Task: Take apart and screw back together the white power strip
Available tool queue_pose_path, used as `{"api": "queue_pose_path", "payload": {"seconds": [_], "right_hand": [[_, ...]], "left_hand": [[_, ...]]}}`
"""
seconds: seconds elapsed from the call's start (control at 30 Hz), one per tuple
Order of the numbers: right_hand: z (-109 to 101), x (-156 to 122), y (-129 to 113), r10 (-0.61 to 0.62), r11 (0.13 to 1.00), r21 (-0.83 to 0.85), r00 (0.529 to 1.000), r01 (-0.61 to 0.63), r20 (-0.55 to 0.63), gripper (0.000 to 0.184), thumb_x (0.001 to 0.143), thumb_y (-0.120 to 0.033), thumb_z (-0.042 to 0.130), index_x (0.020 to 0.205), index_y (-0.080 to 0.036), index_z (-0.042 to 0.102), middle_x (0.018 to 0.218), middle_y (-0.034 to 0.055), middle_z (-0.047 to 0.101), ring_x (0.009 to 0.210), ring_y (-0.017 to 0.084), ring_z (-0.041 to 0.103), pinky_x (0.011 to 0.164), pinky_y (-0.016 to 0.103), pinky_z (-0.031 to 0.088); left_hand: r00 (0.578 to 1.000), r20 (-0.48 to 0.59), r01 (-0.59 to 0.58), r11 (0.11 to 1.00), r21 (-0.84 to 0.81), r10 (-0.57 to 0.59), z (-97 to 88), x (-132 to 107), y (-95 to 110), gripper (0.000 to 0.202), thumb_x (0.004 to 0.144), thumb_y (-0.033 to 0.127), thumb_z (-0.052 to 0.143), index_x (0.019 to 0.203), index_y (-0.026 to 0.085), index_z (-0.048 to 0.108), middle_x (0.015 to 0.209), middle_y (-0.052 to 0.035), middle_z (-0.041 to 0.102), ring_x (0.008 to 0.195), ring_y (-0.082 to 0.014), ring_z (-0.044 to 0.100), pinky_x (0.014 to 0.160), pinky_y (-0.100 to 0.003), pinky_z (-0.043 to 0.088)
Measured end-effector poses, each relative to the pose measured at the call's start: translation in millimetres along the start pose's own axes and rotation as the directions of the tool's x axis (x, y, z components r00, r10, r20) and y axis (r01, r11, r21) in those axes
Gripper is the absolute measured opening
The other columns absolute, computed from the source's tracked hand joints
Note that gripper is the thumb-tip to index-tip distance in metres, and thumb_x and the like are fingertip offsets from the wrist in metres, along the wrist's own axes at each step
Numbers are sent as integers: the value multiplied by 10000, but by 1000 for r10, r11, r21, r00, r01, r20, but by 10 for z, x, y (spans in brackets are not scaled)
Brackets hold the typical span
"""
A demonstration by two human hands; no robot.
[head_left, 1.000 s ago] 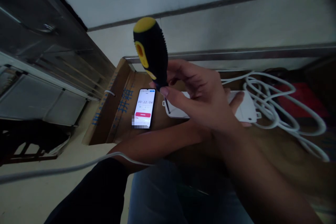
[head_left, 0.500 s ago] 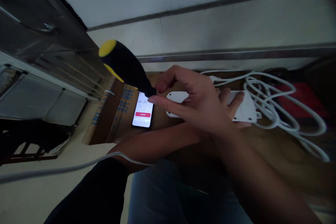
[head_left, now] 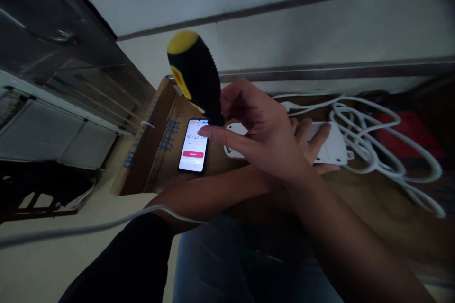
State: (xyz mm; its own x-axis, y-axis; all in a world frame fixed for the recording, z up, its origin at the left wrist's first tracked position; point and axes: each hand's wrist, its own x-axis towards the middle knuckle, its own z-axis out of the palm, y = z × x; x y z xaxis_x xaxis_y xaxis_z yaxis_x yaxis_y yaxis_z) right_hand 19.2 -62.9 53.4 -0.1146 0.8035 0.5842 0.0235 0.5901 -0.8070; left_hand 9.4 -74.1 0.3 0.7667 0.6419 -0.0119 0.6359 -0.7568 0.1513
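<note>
Yellow-and-black screwdriver [head_left: 192,73]: handle swung nearer upright than in the previous frame.
Right hand [head_left: 265,135]: narrow pinch on the screwdriver's neck, forefinger extended.
Left hand [head_left: 314,139]: fingers across white plastic casing [head_left: 332,149]; grip cannot be told.
Smartphone [head_left: 194,146]: timer showing, at cardboard box's [head_left: 156,142] right edge.
White cable coil [head_left: 369,128]: just beside casing.

the right hand [head_left: 265,137] pinches with fingers curled, crossing above the left hand [head_left: 314,142].
</note>
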Motion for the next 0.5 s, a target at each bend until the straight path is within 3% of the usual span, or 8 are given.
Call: {"api": "queue_pose_path", "payload": {"seconds": [0.13,0.2,0.33,0.5], "right_hand": [[-32,-2,-28,5,996,-93,1000,-3,16,114,947,-363,705,988,-282,637,968,30,649,884,188,634,833,367,615],[-30,-6,-27,-11,997,-75,1000,11,3,84,969,-286,648,1052,-273,653,991,22,675,915,181,654,875,369,614],[-2,-12,-15,-3,999,53,1000,3,-11,292,941,-219,654,1226,-273,614,1113,17,707,1016,186,687,944,372,608],[0,2,-5,21,999,-41,1000,-21,-1,187,919,-401,743,997,-259,650,1039,40,670,943,197,658,859,388,629]], "left_hand": [[1000,-9,-10,1000,23,10,-5,-6,-7,834,981,664,551,1659,214,371,1666,-99,429,1426,-345,440,1232,-451,307],[1000,-7,-1,1000,29,1,-11,-10,-1,849,973,682,548,1662,221,365,1666,-101,428,1426,-351,440,1227,-465,314],[1000,-1,8,1000,17,-8,-25,-16,14,838,979,666,548,1663,217,363,1666,-102,429,1433,-355,437,1235,-473,302],[1000,7,0,1000,0,0,-39,-14,7,846,983,658,554,1666,200,355,1670,-109,423,1429,-351,444,1248,-469,281]]}}
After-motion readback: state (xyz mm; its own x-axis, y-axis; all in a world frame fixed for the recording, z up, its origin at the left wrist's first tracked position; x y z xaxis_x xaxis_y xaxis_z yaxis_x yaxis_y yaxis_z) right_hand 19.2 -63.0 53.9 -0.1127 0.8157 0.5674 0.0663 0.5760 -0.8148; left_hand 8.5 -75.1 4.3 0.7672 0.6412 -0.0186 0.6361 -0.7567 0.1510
